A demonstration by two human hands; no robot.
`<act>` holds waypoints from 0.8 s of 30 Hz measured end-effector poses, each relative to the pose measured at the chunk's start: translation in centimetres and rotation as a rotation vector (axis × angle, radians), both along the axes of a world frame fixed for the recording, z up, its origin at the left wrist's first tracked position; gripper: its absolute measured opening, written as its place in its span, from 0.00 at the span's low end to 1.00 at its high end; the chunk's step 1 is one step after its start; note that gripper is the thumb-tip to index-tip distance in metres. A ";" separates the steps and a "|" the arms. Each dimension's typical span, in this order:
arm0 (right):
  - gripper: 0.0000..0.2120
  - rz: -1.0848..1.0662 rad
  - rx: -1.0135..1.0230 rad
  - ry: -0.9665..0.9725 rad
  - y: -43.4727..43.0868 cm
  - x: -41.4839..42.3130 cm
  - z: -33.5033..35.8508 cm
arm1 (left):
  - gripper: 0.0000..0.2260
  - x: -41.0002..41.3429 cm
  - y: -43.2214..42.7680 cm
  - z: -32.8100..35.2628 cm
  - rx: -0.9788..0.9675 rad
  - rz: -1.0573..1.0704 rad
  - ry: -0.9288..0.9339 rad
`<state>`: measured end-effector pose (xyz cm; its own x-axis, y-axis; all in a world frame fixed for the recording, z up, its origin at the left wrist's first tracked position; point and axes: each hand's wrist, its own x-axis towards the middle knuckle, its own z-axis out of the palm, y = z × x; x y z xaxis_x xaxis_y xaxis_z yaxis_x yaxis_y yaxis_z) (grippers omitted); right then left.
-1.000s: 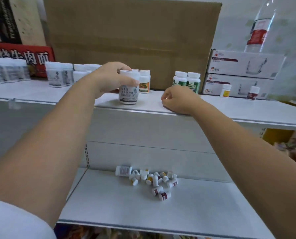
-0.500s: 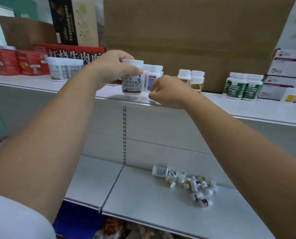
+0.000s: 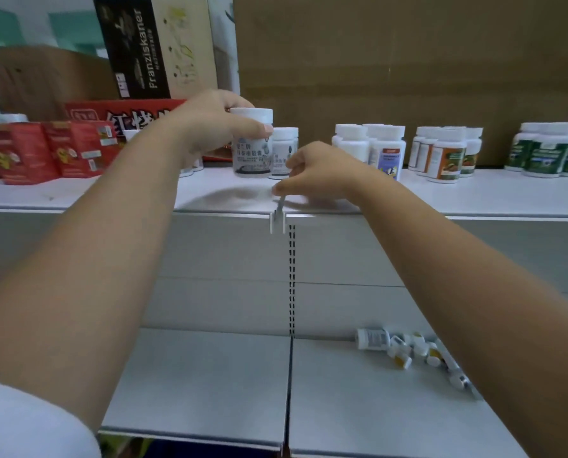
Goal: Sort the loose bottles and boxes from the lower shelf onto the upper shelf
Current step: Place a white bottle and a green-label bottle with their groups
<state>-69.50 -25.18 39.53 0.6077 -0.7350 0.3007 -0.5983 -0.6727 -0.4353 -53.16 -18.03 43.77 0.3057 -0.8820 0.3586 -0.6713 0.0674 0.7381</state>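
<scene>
My left hand point(image 3: 210, 127) grips a white bottle with a grey label point(image 3: 253, 153) from the side, near its cap. The bottle stands upright on the upper shelf point(image 3: 77, 196), touching or just in front of a matching white bottle point(image 3: 284, 150). To its right, my right hand point(image 3: 322, 173) rests on the shelf's front edge with the fingers curled and nothing visible in them. On the lower shelf point(image 3: 210, 375) lies a heap of several small loose bottles point(image 3: 405, 348), partly hidden by my right forearm.
Along the upper shelf stand red boxes point(image 3: 41, 150) at the left, blue-labelled white bottles point(image 3: 385, 150), orange-labelled bottles point(image 3: 448, 157) and green-labelled bottles point(image 3: 550, 153). A Franziskaner carton point(image 3: 150, 51) and a large cardboard sheet point(image 3: 408, 61) stand behind.
Both hands and my view have shifted left along the upper shelf. The grey-labelled bottle travelled with my left hand and now stands beside a matching bottle.
</scene>
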 end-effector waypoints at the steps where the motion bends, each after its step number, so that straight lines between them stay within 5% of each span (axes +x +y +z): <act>1: 0.25 -0.001 0.007 0.016 0.0 0.7 0.1 | 0.18 0.7 -0.2 -0.1 0.006 -0.008 0.002; 12: 0.23 -0.054 0.029 0.340 -0.9 3.0 -1.0 | 0.15 4.0 -5.0 0.1 0.075 0.078 -0.060; 16: 0.17 -0.057 0.015 0.368 -1.4 3.3 -1.5 | 0.16 4.5 -6.6 -0.1 0.132 0.072 0.054; 24: 0.24 -0.055 0.000 0.400 -1.3 3.2 -1.5 | 0.17 5.2 -8.1 -1.6 0.078 0.121 0.184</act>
<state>-66.27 -26.51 38.07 0.6367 -0.7696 0.0489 -0.7555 -0.6352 -0.1608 -47.94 -26.18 42.16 0.4646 -0.8581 0.2188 -0.5247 -0.0677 0.8486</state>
